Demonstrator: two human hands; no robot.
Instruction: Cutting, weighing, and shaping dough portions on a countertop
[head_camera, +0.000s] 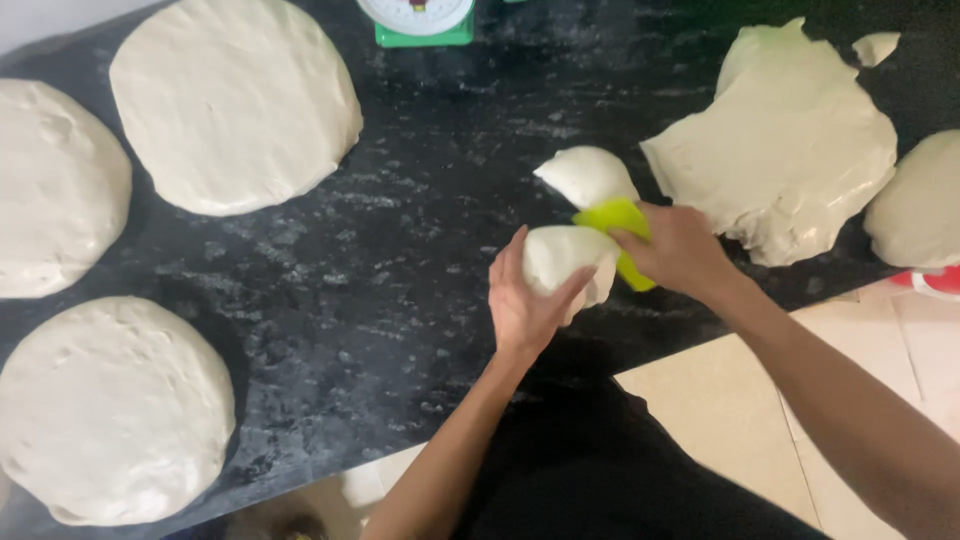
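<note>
At centre frame the left hand (525, 300) cups a small pale lump of raw dough (562, 262), fingers wrapped around it. The right hand (680, 250) grips a lime-green plastic scraper (620, 228) pressed between that lump and a second pale piece (588, 175). A large ragged dough mass (785, 150) lies at upper right on the flour-dusted black stone desk (400, 260); three flattened dough rounds (235, 100) lie at left.

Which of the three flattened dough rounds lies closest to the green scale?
The top round, just left of the scale. The other two rounds lie farther along the counter's left edge.
</note>
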